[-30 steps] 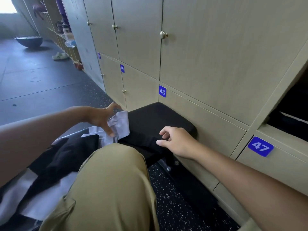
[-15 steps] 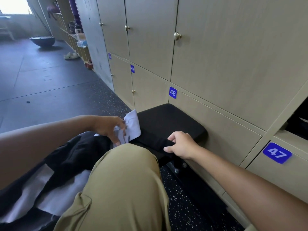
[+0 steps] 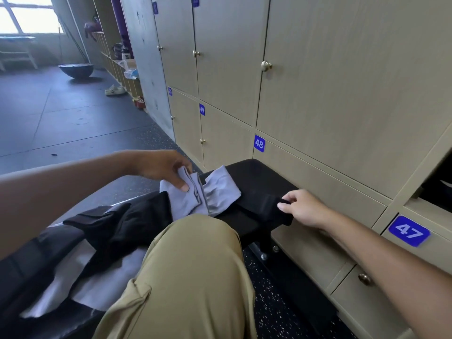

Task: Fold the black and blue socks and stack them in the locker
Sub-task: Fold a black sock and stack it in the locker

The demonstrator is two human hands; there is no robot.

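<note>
On the black padded bench point(image 3: 259, 177) in front of you, your left hand point(image 3: 162, 168) pinches the pale blue socks point(image 3: 195, 194) at their upper left corner, thumb on top and fingers curled over the fabric. The blue socks lie spread across the bench, just past your raised knee in khaki trousers point(image 3: 190, 265). Your right hand point(image 3: 304, 207) sits to the right of them, its thumb and curled fingers gripping the end of a black sock point(image 3: 264, 204) that lies flat on the bench, reaching leftward under the edge of the blue ones. More black fabric point(image 3: 122, 226) and pale cloth point(image 3: 97, 287) lie heaped on the bench near your left forearm.

The locker wall point(image 3: 330, 106) carries blue plates with white numbers: 48 point(image 3: 259, 143) just above the bench, 47 point(image 3: 409, 231) beside your right forearm, 49 point(image 3: 202, 109) farther along. The plate beyond that is too small to read surely. Above plate 47, an open locker point(image 3: 437, 192) shows a dark interior.
</note>
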